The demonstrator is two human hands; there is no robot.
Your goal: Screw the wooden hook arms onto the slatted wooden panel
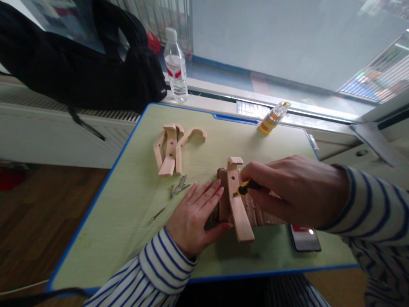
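Note:
My right hand [294, 187] is closed around a small yellow and black screwdriver [247, 186]. Its tip meets a screw in the lower hole of a pale wooden hook [241, 215]. That hook lies across a brown wooden board [224, 200], with its flat end jutting past the board's near edge. My left hand [193, 219] lies flat, fingers stretched out against the board's left end and thumb close to the hook. Several loose screws [179, 186] rest on the table beyond my left fingers, and a single screw [158, 213] is farther left. My right hand hides part of the board.
Three more wooden hooks [171, 147] lie together at the table's back left. A bottle with a yellow label [274, 118] is at the back edge. A phone [305, 238] lies below my right wrist. On the sill stand a water bottle [176, 70] and a black bag [105, 72].

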